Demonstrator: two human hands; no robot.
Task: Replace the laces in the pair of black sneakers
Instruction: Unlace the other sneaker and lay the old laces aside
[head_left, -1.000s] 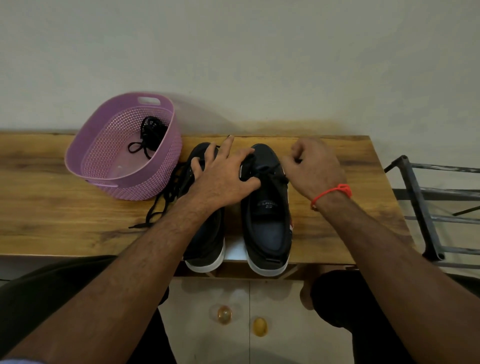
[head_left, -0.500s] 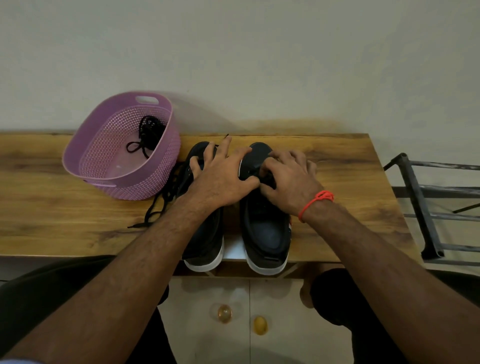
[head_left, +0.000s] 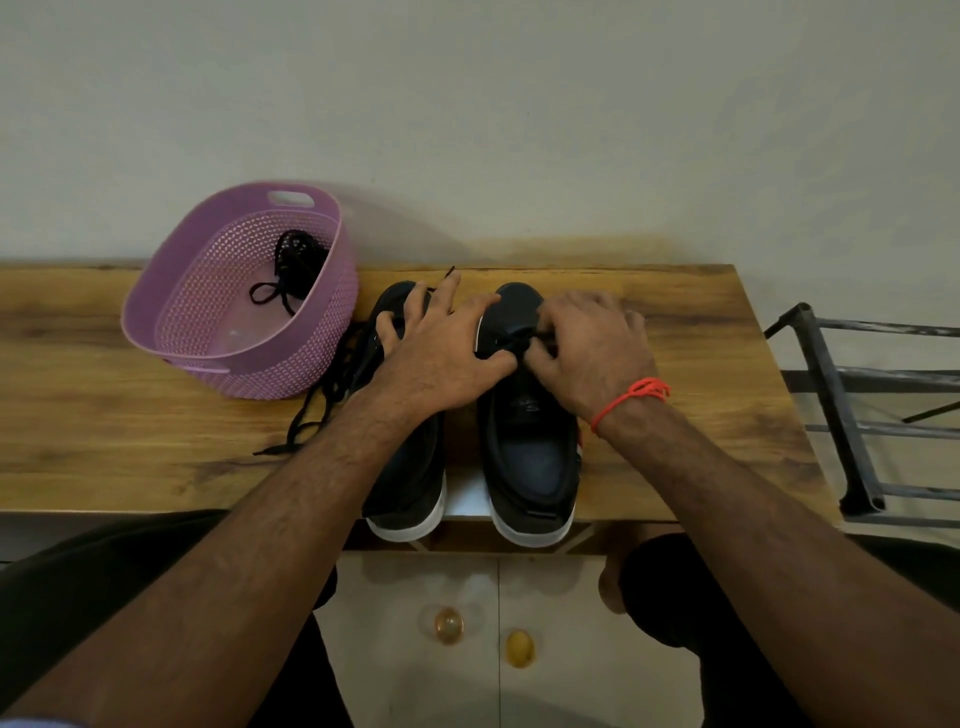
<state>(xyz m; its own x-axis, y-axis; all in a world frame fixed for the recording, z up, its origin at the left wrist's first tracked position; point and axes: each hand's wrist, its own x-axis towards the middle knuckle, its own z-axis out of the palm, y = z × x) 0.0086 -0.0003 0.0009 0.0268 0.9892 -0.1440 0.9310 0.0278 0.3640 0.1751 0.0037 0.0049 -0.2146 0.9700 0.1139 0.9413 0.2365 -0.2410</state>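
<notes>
Both hands on sneakers: left hand (head_left: 441, 353) flat, right hand (head_left: 587, 348) pinching lace (head_left: 511, 340).

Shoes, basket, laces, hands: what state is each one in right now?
Left sneaker: upright on the table, left hand resting spread on it.
Right sneaker: upright, lace partly threaded.
Right hand: pinching that lace.
Basket: upright, holds a bundled lace.
Loose lace: lying on the table.
</notes>
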